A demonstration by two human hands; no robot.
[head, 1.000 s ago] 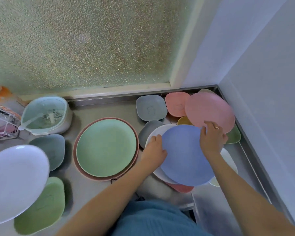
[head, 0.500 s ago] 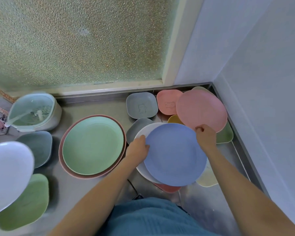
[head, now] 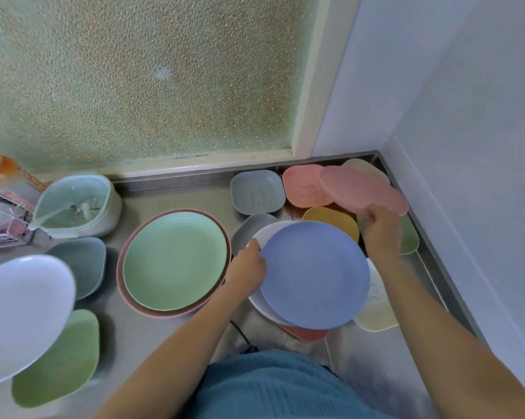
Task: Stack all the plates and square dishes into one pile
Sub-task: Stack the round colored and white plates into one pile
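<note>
Blue and round, the plastic plate point(head: 314, 275) lies on top of a white round plate point(head: 262, 237), with a red dish edge point(head: 305, 333) peeking out beneath them, at the near right of the steel table point(head: 164, 331). The left hand point(head: 249, 264) is closed on the left rim of this pile, thumb over the white plate's edge. The right hand point(head: 380, 229) grips the near rim of a pink round plate point(head: 362, 189), held tilted above the far right corner. Under and around it sit a pink square dish point(head: 303, 187), a grey square dish point(head: 256, 192) with a small figure stamped in it, a yellow square dish point(head: 330, 220), a green square dish point(head: 409, 237) and a cream square dish point(head: 376, 309) just right of the blue plate. Another grey dish point(head: 250, 229) shows partly behind the white plate. Left of the pile, a green round plate point(head: 175, 260) rests inside a larger pink round plate point(head: 128, 285). Further left are a grey-green square dish point(head: 82, 264), a big white plate point(head: 22, 316) overlapping a light green square dish point(head: 61, 364), and a pale green strainer basket point(head: 73, 204) with a handle across it. A frosted window point(head: 140, 74) rises behind the table.
</note>
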